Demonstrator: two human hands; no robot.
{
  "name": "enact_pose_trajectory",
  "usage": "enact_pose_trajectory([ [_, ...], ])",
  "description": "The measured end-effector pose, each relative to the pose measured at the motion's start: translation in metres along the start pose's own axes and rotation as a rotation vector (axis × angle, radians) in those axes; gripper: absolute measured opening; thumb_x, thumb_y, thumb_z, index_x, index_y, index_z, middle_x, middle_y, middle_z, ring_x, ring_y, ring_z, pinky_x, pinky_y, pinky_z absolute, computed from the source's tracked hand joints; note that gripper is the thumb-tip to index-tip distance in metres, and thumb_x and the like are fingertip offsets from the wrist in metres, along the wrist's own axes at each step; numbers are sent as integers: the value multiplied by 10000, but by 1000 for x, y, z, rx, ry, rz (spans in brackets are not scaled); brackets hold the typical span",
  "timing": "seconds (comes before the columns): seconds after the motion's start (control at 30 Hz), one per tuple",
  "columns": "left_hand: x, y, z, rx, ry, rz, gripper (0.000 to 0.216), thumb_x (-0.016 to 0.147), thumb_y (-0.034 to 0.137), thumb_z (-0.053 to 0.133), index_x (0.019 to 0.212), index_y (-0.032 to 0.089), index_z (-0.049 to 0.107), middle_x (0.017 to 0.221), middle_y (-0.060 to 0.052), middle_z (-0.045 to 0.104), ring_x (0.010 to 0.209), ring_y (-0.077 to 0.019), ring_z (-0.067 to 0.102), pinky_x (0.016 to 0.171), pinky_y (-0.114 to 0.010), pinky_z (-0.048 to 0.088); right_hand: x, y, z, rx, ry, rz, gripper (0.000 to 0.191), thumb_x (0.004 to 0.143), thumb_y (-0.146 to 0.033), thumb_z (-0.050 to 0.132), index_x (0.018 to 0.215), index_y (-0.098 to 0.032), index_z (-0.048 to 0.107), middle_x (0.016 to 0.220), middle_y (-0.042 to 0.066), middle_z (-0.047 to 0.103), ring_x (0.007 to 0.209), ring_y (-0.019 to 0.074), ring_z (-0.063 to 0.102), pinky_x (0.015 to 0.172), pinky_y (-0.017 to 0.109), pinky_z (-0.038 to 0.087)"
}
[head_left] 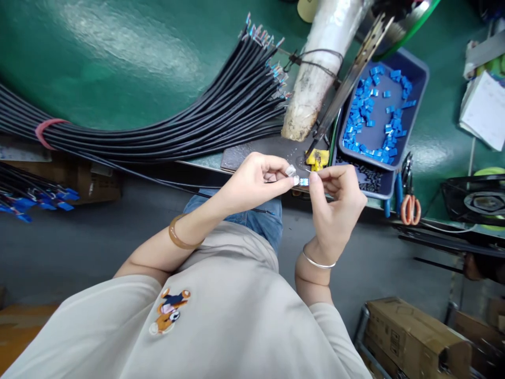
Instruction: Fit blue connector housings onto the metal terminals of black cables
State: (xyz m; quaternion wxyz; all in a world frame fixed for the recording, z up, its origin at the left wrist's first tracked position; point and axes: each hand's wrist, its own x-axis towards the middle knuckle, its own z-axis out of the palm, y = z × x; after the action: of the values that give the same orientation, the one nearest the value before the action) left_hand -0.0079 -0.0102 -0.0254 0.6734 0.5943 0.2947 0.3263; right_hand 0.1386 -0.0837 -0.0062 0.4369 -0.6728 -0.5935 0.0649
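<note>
My left hand (266, 176) is closed, thumb and fingers pinching a small blue connector (303, 181) at its end. A whitish wrap covers one of its fingertips. A black cable runs in from the left, passing under this hand. My right hand (335, 192) is closed in a pinch against the connector's other side, and a thin pale wire sticks out at its fingertips. Just beyond the hands lies a stained yellow sponge (317, 158) on a dark board (248, 153). A slanted metal bar (349, 79) comes down close above the sponge.
A large bundle of black cables (177, 129) with stripped ends crosses the green bench (130, 47). At right stand a bin (420, 79) of blue connectors, orange-handled scissors (410, 209) and papers (483, 108). A wrapped tube (319, 63) overhangs the bench. Cartons (418, 337) stand below.
</note>
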Motion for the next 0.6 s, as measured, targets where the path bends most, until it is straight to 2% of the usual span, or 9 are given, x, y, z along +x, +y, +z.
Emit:
enact_pose_trajectory([
  [0.13,-1,3,-3,-73,-69,20,137,784,181,660,680,92,671,594,11,571,529,-35,458,503,-164,367,-3,5,0,229,-88,53,91,899,-235,601,860,-205,524,780,-60,575,606,46,621,573,170,555],
  [0.27,-2,5,-2,-64,-36,85,110,773,146,654,679,97,684,597,8,591,545,-41,482,509,-157,375,-5,8,6,366,-63,32,94,901,-218,594,869,-213,506,797,-54,577,624,53,621,573,191,573],
  [0.37,-2,4,-1,-31,6,128,86,757,114,646,678,104,679,615,9,603,561,-43,501,524,-149,391,-8,6,12,342,37,11,82,892,-211,607,873,-214,528,812,-48,589,666,64,641,586,201,582],
  [0.47,0,1,1,-19,48,153,61,738,102,648,686,110,678,625,11,611,573,-47,517,537,-147,408,-10,2,15,289,147,42,54,900,-203,598,894,-213,545,845,-44,655,568,50,630,512,193,540],
  [0.53,2,0,2,-20,93,156,50,731,116,658,684,113,674,620,13,605,571,-48,513,532,-148,409,-9,1,14,274,306,10,32,903,-202,591,895,-211,560,770,-61,649,471,36,576,430,181,462],
  [0.6,5,-1,3,-32,135,147,63,733,136,667,675,112,662,617,13,594,568,-47,504,530,-148,412,-7,1,11,299,485,-79,23,893,-222,597,902,-213,578,651,-86,572,402,24,494,371,174,375],
])
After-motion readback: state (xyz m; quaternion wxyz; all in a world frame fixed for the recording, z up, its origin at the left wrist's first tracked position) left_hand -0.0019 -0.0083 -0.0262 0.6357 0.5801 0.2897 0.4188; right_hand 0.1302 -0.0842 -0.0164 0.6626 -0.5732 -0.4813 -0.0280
